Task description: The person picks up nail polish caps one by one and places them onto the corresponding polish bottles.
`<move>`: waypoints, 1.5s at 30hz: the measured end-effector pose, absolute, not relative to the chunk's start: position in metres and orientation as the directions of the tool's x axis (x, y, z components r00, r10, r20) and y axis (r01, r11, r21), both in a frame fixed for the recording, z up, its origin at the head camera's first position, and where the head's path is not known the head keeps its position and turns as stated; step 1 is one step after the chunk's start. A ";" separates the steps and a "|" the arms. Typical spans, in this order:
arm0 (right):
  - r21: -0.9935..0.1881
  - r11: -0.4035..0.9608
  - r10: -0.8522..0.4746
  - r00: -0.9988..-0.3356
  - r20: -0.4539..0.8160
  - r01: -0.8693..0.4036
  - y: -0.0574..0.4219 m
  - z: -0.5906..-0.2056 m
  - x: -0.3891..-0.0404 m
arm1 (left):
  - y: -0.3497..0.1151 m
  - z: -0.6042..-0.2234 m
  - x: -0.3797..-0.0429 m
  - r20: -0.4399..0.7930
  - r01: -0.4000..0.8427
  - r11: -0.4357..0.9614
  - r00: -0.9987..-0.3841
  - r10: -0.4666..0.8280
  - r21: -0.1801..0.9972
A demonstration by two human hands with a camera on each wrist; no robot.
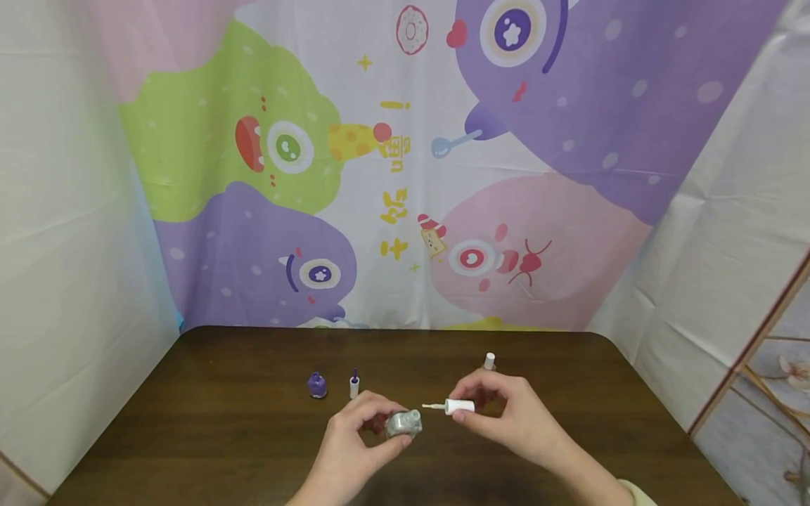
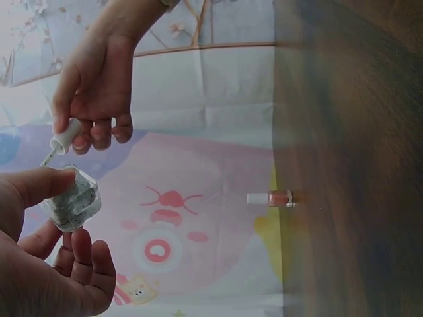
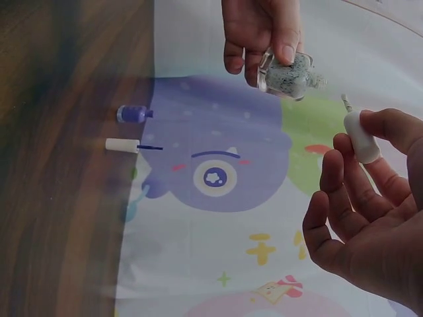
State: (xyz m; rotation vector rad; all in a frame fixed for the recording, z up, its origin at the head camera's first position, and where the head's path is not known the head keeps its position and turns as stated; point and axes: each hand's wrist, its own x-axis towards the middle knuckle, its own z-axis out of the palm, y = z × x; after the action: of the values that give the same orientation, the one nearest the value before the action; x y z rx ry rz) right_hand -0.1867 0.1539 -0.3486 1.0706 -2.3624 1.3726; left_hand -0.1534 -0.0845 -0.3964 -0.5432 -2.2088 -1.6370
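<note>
My left hand [image 1: 354, 443] grips a small clear nail polish bottle [image 1: 405, 423] with a pale, dark-speckled filling; its open neck tilts toward the right. Between thumb and fingers my right hand [image 1: 512, 414] pinches a white brush cap [image 1: 460, 406]. The brush [image 1: 433, 405] points left, apart from the bottle neck. In the right wrist view the speckled bottle [image 3: 291, 76] and the white cap [image 3: 361, 137] show a gap between them. Both hands are above the table.
An uncapped purple polish bottle [image 1: 317, 385] stands on the dark wooden table [image 1: 221, 422] at left. Beside it a white cap [image 1: 354, 388] stands with its purple brush upward. A capped reddish polish bottle [image 2: 280, 198] stands behind my right hand. A cartoon-print curtain [image 1: 405, 295] hangs behind.
</note>
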 end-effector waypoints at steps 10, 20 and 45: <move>-0.654 0.284 -0.500 -0.690 0.523 -0.701 0.154 -0.349 -0.187 | -0.085 -0.393 -0.151 0.484 0.491 0.280 -0.869 0.098 0.825; -0.633 0.259 -0.515 -0.659 0.548 -0.729 0.153 -0.349 -0.187 | -0.085 -0.392 -0.150 0.505 0.515 0.309 -0.855 0.119 0.799; -0.610 0.243 -0.563 -0.622 0.544 -0.754 0.148 -0.353 -0.188 | -0.083 -0.393 -0.149 0.562 0.587 0.313 -0.808 0.174 0.747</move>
State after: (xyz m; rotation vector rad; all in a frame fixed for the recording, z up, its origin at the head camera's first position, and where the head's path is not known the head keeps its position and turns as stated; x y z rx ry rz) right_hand -0.1882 0.1477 -0.3529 1.2413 -2.3005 1.3191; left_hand -0.1493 -0.0833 -0.3933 -0.6779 -2.2071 -1.4981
